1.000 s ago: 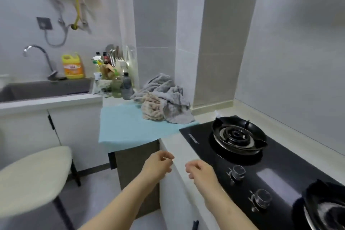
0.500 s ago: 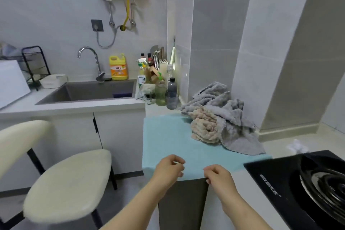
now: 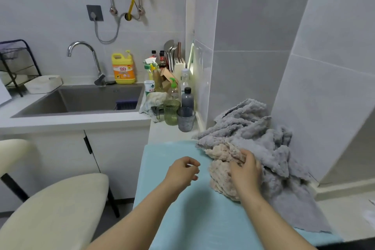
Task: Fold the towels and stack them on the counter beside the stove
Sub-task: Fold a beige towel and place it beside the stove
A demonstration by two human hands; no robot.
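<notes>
The right hand lies on the beige towel, fingers bent and sunk into its crumpled top, thumb against the near folds. It appears to be gripping a bunch of the cloth, though the fingertips are buried in the pile and cannot be seen. The left hand hovers just beside the beige towel, apart from it, with fingers loosely curled and nothing in them.

The beige towel sits in a heap on the blue towel, which is spread flat over the counter. The grey towel is bunched behind and to the right of the beige one, touching it and draping over its far side, so part of the beige towel is hidden. The grey towel leans against the wall, and one flat corner trails toward the near right.

The bottom of the frame cuts off the blue towel's near edge and both forearms. To the left are a sink and a stool.
</notes>
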